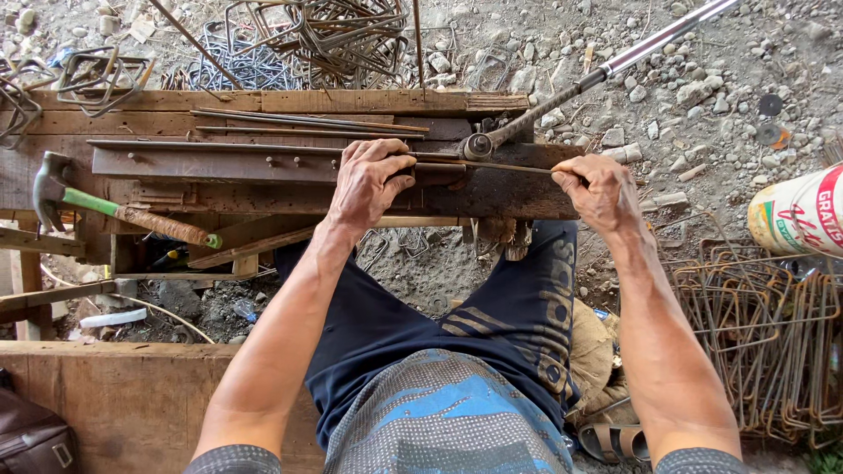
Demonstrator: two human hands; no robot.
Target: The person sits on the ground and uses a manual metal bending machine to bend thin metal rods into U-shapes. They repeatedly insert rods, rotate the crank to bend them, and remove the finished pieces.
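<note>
Near the middle of the frame, the person's left hand (369, 183) presses down on a thin, straight, rusty steel rod (505, 165) that lies across a dark, weathered wooden workbench (263, 101). Its fingers are curled together over the rod and the bench's front edge. To the right of centre, the right hand (601, 191) grips the rod's free end, fingers closed around it, just past the bench's right-hand end. Between the two hands, slightly above them, the rod passes the round head of a long metal bending lever (562, 95), whose shiny handle runs up towards the upper right corner of the frame.

At the left of the frame a claw hammer with a green and brown handle (114, 211) lies on the bench, well apart from both hands. Several more straight rods (299, 121) rest along the bench's far side. Bent rectangular steel stirrups (773, 342) are stacked at the lower right, and another tangled heap of bent stirrups (325, 35) lies on the gravel ground (702, 88) at the top centre. A white plastic bucket with red and green print (803, 212) sits at the right edge.
</note>
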